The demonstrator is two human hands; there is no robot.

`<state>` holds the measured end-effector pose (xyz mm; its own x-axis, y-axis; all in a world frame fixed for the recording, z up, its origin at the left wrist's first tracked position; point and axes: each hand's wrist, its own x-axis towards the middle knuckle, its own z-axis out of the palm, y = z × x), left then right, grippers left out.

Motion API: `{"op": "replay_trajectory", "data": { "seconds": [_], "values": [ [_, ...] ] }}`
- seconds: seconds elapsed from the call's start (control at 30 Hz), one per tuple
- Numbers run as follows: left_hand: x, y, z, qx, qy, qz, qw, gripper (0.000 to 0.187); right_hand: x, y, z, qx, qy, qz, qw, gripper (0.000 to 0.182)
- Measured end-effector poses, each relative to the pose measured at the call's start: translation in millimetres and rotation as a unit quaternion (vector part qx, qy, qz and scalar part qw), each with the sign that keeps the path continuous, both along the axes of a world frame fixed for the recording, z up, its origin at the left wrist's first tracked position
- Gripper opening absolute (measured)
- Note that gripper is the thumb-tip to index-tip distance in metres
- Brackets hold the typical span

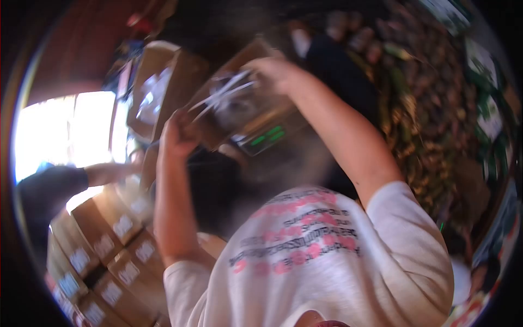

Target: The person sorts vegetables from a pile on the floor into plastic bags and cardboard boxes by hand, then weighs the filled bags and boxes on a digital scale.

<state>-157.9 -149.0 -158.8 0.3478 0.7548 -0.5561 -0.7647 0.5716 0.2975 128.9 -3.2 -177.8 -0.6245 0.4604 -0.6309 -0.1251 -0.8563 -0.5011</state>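
An open cardboard box [206, 128] sits on a scale [265, 139] with green lit digits. A clear plastic bag [235, 106] with whitish strands across it lies in the box. My left hand [180, 133] is closed at the box's near left side, at the end of the white strands; whether it pinches strand or bag is blurred. My right hand [269, 71] is bent over the far right part of the box, with its fingers curled down beside the bag. What those fingers hold is hidden by blur.
Another open box [155, 90] with clear plastic stands at the left. Taped cartons [128, 272] are stacked at lower left. A co-worker's arm [109, 173] reaches in from the left. Heaped root-like produce [430, 92] lies at right, near a person's dark sleeve [340, 71].
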Motion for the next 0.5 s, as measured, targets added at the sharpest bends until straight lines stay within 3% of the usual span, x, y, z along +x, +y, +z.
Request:
{"op": "replay_trajectory", "data": {
  "seconds": [0.03,0.07,0.1,0.13,0.17,0.2,0.3,0.33,0.5],
  "values": [
    [18.3,-0.6,1.6,-0.087,-0.007,0.177,0.980,0.025,2.6,-2.9,18.4,-0.075,-0.075,-0.116,0.988,0.012],
    [37.2,-0.4,2.2,-0.098,-0.087,0.298,0.946,0.019,1.2,-2.6,11.9,-0.111,-0.053,-0.186,0.975,0.014],
    [61.6,15.7,13.8,-0.182,0.056,0.442,0.877,0.015,-3.2,-3.1,5.4,-0.146,-0.037,-0.261,0.954,0.016],
    [68.5,21.8,7.1,-0.132,0.032,0.494,0.859,0.016,-9.3,-2.7,10.4,-0.159,-0.073,-0.314,0.933,0.017],
    [60.8,28.3,-11.7,-0.115,0.003,0.491,0.863,0.019,-13.4,-4.1,14.9,-0.170,-0.112,-0.368,0.907,0.018],
    [66.3,37.7,-14.8,-0.121,0.049,0.523,0.842,0.018,-18.5,0.5,4.9,-0.168,-0.144,-0.382,0.897,0.008],
    [112.4,50.0,-1.6,-0.192,0.223,0.523,0.800,0.020,-21.6,17.4,-20.2,-0.248,-0.069,-0.489,0.833,0.010],
    [122.6,49.2,-3.8,-0.133,0.174,0.538,0.814,0.022,-24.8,17.2,-25.3,-0.229,-0.094,-0.486,0.838,0.017],
    [129.2,51.7,-27.9,-0.256,0.306,0.482,0.780,0.034,-34.5,6.7,-28.0,-0.266,-0.163,-0.527,0.790,0.026]
  ]
}}
